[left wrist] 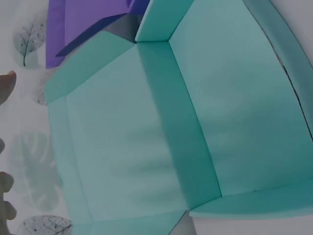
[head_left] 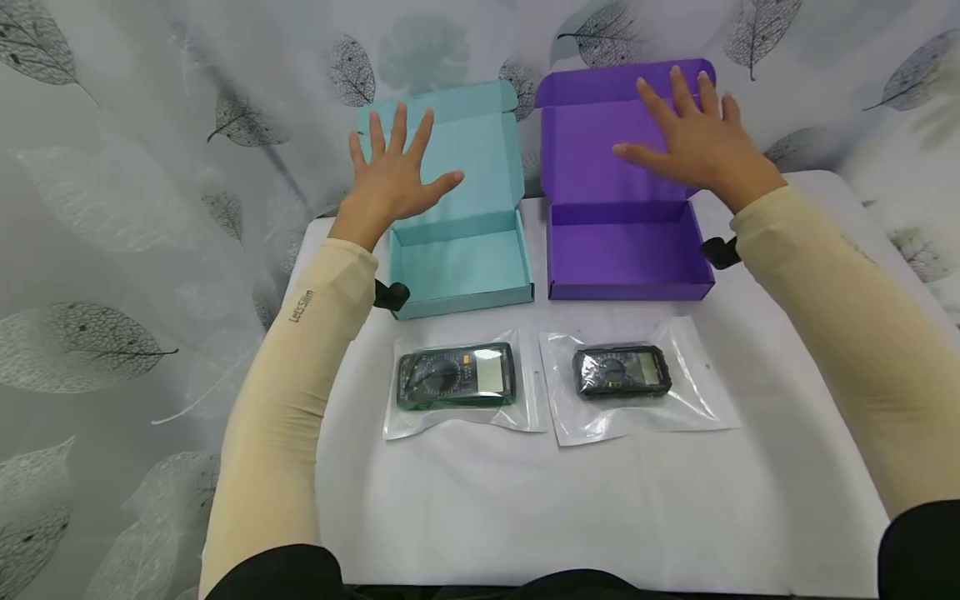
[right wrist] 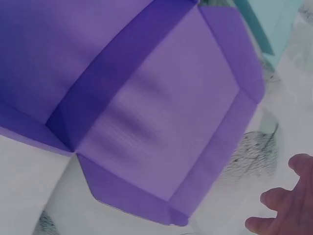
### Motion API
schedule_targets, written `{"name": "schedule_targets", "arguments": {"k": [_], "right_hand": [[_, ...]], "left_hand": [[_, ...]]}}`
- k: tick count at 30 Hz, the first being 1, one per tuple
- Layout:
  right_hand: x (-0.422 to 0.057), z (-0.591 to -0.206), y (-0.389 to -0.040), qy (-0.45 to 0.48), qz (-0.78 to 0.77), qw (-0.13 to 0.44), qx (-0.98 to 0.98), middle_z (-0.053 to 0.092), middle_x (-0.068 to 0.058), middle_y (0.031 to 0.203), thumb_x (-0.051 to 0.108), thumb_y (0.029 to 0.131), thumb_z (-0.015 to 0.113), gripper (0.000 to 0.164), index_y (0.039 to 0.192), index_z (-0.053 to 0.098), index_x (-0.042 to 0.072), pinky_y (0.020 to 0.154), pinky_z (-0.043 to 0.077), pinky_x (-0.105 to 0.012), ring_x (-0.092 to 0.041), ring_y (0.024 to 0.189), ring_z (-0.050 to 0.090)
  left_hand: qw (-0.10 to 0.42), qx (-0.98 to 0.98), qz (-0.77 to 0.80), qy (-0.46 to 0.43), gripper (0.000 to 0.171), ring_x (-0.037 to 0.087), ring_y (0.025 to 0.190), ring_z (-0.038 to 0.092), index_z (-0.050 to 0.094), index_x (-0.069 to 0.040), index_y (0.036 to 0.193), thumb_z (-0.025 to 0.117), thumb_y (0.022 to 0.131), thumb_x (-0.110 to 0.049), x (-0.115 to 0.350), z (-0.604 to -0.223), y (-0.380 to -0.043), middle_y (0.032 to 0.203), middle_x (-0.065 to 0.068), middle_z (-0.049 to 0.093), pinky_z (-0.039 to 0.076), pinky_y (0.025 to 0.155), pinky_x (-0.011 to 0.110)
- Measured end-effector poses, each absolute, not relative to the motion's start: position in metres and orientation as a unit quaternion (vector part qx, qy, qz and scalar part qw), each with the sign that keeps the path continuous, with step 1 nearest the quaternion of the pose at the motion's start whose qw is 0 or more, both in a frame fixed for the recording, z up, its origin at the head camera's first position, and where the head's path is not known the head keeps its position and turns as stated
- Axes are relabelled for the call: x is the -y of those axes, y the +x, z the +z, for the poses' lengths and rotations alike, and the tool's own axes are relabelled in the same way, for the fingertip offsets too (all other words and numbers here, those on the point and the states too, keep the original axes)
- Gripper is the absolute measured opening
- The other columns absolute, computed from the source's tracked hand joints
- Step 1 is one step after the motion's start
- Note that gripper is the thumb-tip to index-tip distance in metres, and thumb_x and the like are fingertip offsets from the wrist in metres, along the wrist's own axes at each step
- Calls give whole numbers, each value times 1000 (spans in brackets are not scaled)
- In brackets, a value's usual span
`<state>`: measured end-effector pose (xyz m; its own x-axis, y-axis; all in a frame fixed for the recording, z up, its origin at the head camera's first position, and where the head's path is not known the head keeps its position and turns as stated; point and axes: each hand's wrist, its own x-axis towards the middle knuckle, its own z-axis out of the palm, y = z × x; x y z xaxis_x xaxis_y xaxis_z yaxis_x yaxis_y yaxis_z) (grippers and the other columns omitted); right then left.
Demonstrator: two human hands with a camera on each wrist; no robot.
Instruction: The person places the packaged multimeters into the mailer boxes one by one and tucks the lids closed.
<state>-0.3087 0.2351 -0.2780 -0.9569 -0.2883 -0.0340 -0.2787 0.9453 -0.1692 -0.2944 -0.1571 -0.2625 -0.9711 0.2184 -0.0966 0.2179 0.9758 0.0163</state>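
Teal box (head_left: 459, 260) at left, purple box (head_left: 626, 250) at right: both stand at the far side of the tabletop (head_left: 525, 517), side by side with a narrow gap. The teal lid (head_left: 468, 158) and the purple lid (head_left: 592, 158) are swung back, exposing bare floors. In front of the teal box lies the green meter (head_left: 420, 387) in a clear bag (head_left: 529, 408); in front of the purple box lies the smaller black meter (head_left: 622, 372) in a second bag (head_left: 697, 383).

Hand status: the left hand (head_left: 393, 179) is over the teal lid, the right hand (head_left: 697, 146) over the purple lid. The hands are well apart, fingers spread, holding nothing. Soft shadows on both lids suggest clearance; how much, I cannot tell from here.

Step in hand: judged by the layout, a ready position before loading, probably one meter per box. Neither meter is boxed.

Next move: this would call for bringing the hands back to the meters, gripping each by its body through the plastic, lifting it over the front wall and setting it flat. Caution: loose plastic may catch on the rim; tuck it inside before lowering either lid.
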Motion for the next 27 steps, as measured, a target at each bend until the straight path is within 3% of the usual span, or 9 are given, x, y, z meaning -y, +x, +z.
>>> {"name": "schedule_targets", "arguments": {"k": [9,13,16,20,27], "right_hand": [[-230,-275,-275,-195,-86,-30,-977,-16,-8,152,65,89,37,85,148,-10,28,100,-12,-60,-35,134,-20],[-224,-275,-255,-221,-101,-48,-969,-6,-9,154,62,89,43,85,150,-5,25,102,-7,-60,-37,137,-10],[-221,-277,-239,-238,-108,-53,-964,2,-11,154,60,89,46,84,151,1,24,103,-4,-61,-38,138,-4],[-219,-281,-221,-262,-121,-60,-956,19,-14,152,57,88,51,81,151,12,22,102,4,-64,-40,137,9],[-223,-292,-194,-278,-160,-68,-945,33,-11,145,54,88,56,76,149,25,21,99,15,-63,-38,131,26]], "left_hand": [[-23,-984,16,175,82,24,133,-25,-11,-29,148,29,88,-68,133,-264,-285,152,3,-20,-10,105,51],[-66,-972,44,219,75,24,140,9,13,-19,151,38,92,-57,120,-269,-277,154,8,13,12,109,45],[-60,-963,91,246,68,20,134,27,25,-17,148,43,92,-52,108,-275,-273,148,5,29,25,105,41],[-25,-956,132,262,65,16,134,27,26,-21,148,45,92,-49,91,-283,-268,147,0,30,27,104,36],[3,-946,114,305,62,21,131,34,27,-15,147,45,94,-43,66,-302,-266,144,4,36,31,102,37]]}}
